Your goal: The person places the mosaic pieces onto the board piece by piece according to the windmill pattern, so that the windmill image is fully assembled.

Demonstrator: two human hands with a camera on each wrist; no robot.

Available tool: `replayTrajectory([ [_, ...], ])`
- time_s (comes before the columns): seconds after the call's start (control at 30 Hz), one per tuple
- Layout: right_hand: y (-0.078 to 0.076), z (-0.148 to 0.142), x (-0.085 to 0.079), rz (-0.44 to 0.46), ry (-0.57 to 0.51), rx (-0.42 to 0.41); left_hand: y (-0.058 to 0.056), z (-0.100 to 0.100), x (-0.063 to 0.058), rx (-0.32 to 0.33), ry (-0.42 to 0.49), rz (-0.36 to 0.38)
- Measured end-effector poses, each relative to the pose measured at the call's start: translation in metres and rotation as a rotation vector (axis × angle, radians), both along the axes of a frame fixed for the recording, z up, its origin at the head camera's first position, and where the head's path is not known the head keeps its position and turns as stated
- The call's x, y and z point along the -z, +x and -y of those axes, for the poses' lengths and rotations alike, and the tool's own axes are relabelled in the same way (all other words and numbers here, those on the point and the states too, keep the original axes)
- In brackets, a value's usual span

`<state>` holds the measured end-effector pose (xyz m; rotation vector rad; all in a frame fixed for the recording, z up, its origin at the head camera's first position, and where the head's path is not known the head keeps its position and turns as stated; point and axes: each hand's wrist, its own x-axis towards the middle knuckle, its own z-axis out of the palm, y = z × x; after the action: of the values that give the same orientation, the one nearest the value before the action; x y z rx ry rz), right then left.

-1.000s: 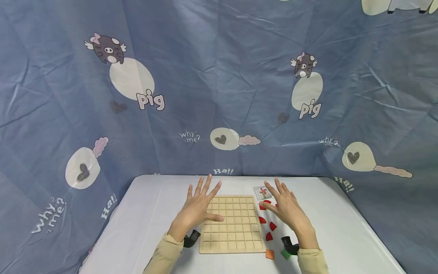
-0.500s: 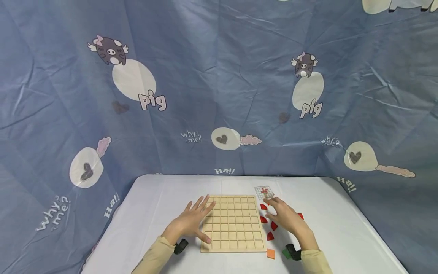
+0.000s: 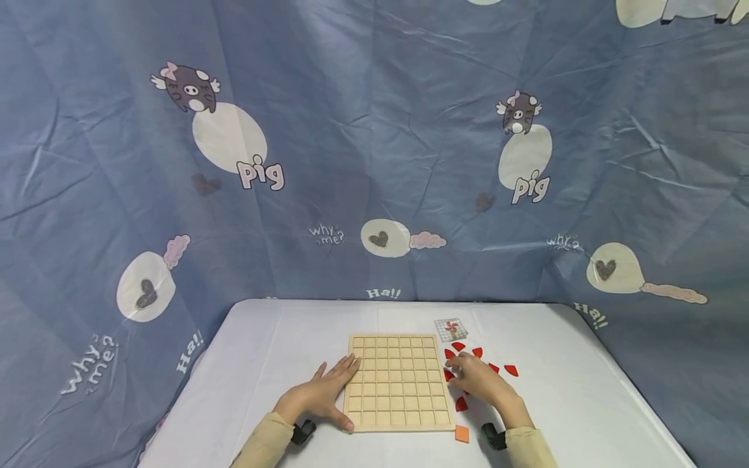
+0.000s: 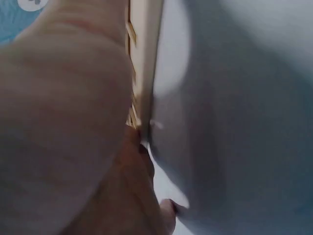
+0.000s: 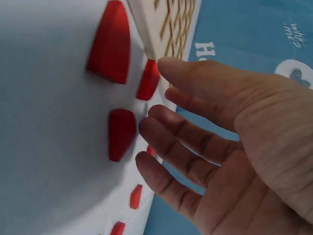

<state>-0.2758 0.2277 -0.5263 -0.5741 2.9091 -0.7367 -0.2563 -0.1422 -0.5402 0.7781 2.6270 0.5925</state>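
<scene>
A pale wooden board (image 3: pixel 400 383) with a grid of square cells lies on the white table. My left hand (image 3: pixel 318 396) is at its left edge, fingers straight, with fingertips and thumb at the rim; in the left wrist view the fingers (image 4: pixel 132 166) run along the board's side. Just right of the board, my right hand (image 3: pixel 481 378) is low over several red quarter-round pieces (image 3: pixel 461 404). In the right wrist view its fingers are loosely bent and apart, with nothing between them. The thumb tip overlaps one red piece (image 5: pixel 148 81) beside the board; another red piece (image 5: pixel 122 134) lies near the fingertips.
An orange square piece (image 3: pixel 461 433) lies by the board's near right corner. Behind the red pieces is a gridded card (image 3: pixel 451 329) with a red pinwheel-like picture. A blue printed curtain (image 3: pixel 374 156) hangs behind the table (image 3: pixel 281 344).
My left hand has come down and back from above the board to its left edge. The right hand has lowered to the red pieces, its fingers less spread. The board has not visibly moved.
</scene>
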Motion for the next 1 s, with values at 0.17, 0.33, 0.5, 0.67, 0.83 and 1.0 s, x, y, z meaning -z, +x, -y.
replayTrajectory([
  [0.17, 0.0, 0.002, 0.005, -0.037, 0.049, 0.024, -0.002, 0.001, 0.004, 0.001, -0.004, -0.006],
  [0.33, -0.001, 0.004, 0.01, -0.059, 0.078, 0.072, -0.005, 0.001, 0.009, -0.006, -0.014, -0.011],
  [0.5, -0.002, 0.006, 0.013, -0.08, 0.069, 0.08, -0.006, 0.001, 0.01, -0.006, -0.021, -0.007],
  [0.67, -0.002, 0.006, 0.014, -0.079, 0.059, 0.09, -0.005, 0.002, 0.01, -0.003, -0.023, -0.004],
  [0.83, -0.005, 0.001, 0.015, -0.062, 0.041, 0.103, -0.003, 0.003, 0.007, 0.002, -0.022, -0.002],
  [1.0, -0.007, -0.002, 0.018, -0.081, 0.023, 0.094, -0.002, 0.004, 0.007, 0.002, -0.021, 0.002],
])
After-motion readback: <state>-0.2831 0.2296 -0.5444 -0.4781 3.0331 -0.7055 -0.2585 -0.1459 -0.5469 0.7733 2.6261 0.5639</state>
